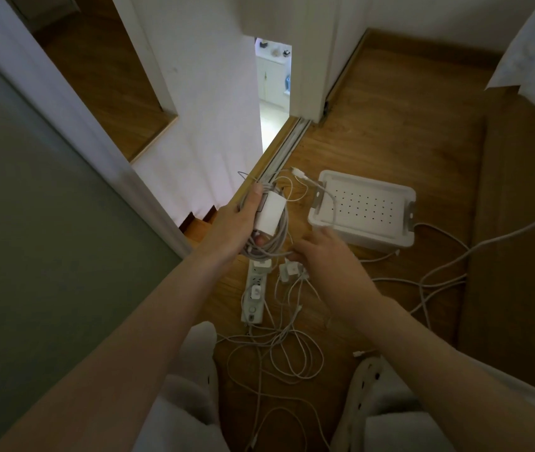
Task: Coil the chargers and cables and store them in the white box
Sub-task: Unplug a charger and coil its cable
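Progress update: we'd call this early days. Our left grip (237, 223) is wrapped round one coil (281, 238) of grey cable, thumb pressing a white charger brick (269, 213) against the loops. It's held up over the floor (390, 132), just left of the white box (374, 207). The right grip (325, 256) is at the coil's bottom edge, and its fingertips look to be pinching a strand there, probably tidying the last loop.

Nothing is stored yet as far as we can see. The box sits on the floor with its perforated top apparently closed, and a stray cable (328, 194) is draped over its left end.

Counts:
- 1 white box
- 1 coil in hand, with 1 brick
- 1 power strip (254, 301) with 2 small adapters plugged in
- what looks like 2 more adapters (289, 270) just beside it
- a tangle of thin cables (285, 347) near our feet, several but too knotted to count
- a long cable (439, 272) trailing off right

Still to do: pretty much everything else, plus opening the box.
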